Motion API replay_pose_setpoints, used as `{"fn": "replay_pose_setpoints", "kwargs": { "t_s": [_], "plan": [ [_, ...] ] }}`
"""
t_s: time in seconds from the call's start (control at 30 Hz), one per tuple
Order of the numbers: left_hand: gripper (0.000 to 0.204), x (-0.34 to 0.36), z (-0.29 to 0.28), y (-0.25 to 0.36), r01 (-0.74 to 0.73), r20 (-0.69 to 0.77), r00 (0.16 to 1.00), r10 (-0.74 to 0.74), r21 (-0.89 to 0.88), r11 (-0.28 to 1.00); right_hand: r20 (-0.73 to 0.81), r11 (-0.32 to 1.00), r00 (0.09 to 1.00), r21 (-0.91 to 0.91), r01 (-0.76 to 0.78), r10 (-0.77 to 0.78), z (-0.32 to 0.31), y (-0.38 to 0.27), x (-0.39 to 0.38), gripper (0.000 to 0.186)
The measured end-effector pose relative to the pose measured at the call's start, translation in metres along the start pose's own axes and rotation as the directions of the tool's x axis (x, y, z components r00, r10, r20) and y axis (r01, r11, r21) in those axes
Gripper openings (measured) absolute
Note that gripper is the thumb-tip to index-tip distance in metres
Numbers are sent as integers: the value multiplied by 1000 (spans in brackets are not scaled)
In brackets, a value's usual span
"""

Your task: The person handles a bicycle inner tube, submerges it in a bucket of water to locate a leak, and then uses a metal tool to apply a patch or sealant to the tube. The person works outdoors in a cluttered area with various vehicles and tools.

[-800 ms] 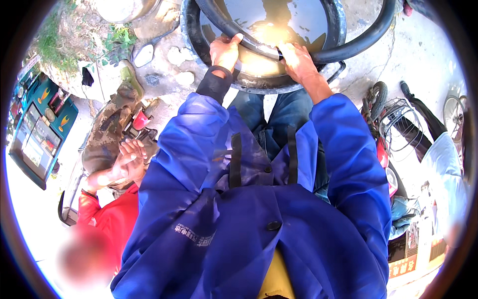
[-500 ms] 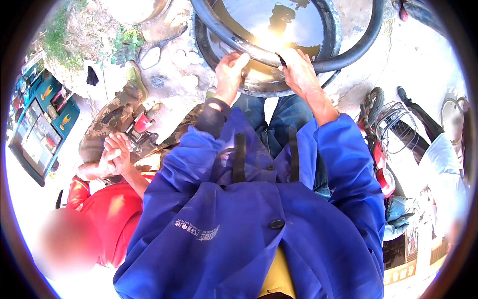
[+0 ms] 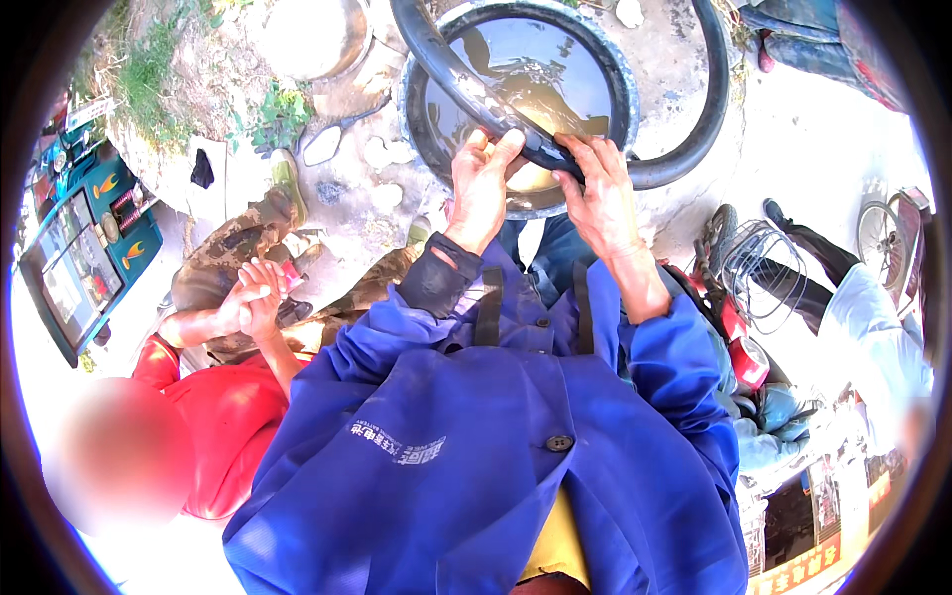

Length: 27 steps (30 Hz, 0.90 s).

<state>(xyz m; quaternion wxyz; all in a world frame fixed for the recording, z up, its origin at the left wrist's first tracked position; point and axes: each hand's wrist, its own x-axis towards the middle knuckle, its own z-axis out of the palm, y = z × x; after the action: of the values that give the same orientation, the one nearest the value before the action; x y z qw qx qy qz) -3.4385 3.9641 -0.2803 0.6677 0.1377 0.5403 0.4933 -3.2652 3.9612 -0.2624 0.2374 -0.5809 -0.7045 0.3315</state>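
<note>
A glossy black inner tube (image 3: pixel 458 81) loops over a round black basin (image 3: pixel 623 74) of murky brown water (image 3: pixel 580 64). Its near stretch slants across the basin, from upper left down toward me. My left hand (image 3: pixel 480 188) grips this stretch from the near side, thumb on top, other fingers partly hidden. Just to its right, my right hand (image 3: pixel 601 188) is closed round the tube, fingers over the top and thumb on the near side. The tube's far right curve hangs beyond the basin rim, over the concrete.
To my left a person in a red top (image 3: pixel 233 426) sits with hands clasped, near a teal vehicle (image 3: pixel 94 248). A pale round basin (image 3: pixel 317 35) and a mirror-like piece (image 3: pixel 322 146) lie at upper left. A wire basket (image 3: pixel 764 268) and other people are at right.
The tube's near stretch now slants more steeply, and my hands have come closer together along it. Seen from my head, the basin has shifted slightly.
</note>
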Motion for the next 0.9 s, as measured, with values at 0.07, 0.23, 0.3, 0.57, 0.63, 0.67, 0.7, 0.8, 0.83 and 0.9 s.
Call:
{"fn": "replay_pose_setpoints", "kwargs": {
  "t_s": [0.07, 0.23, 0.3, 0.57, 0.63, 0.67, 0.7, 0.8, 0.83, 0.9],
  "plan": [
    [21, -3, 10, 14, -30, -2, 1000, 30, 15, 999, -15, 998, 1000, 56, 4, -3, -15, -14, 3, 48],
    [27, -17, 37, 56, -137, 23, 991, 135, 118, 984, -2, 986, 1000, 167, -3, 4, -59, -44, 11, 46],
    [26, -27, 48, 74, -192, 51, 981, 186, 139, 971, -42, 975, 999, 221, 8, 2, -79, -55, 19, 45],
    [25, -57, 78, 113, -281, 183, 951, 251, 161, 946, -394, 909, 821, -118, 400, -413, -123, -127, 85, 42],
    [21, -60, 80, 106, -319, 190, 938, 289, 154, 935, -327, 791, 720, -253, 558, -612, -115, -148, 107, 42],
    [22, -66, 77, 107, -365, 226, 925, 305, 304, 880, -292, 746, 687, -290, 600, -666, -108, -155, 116, 42],
    [23, -69, 75, 107, -405, 263, 911, 316, 443, 800, -254, 697, 651, -325, 639, -715, -101, -159, 124, 42],
    [26, -73, 74, 110, -298, 239, 946, 219, 380, 875, -211, 625, 595, -389, 677, -776, -97, -159, 146, 37],
    [26, -76, 76, 113, -298, 251, 943, 220, 335, 894, -198, 604, 580, -412, 682, -790, -97, -160, 150, 36],
    [27, -82, 81, 121, -294, 274, 935, 226, 242, 925, -208, 543, 512, -485, 685, -833, -106, -166, 157, 33]
  ]
}}
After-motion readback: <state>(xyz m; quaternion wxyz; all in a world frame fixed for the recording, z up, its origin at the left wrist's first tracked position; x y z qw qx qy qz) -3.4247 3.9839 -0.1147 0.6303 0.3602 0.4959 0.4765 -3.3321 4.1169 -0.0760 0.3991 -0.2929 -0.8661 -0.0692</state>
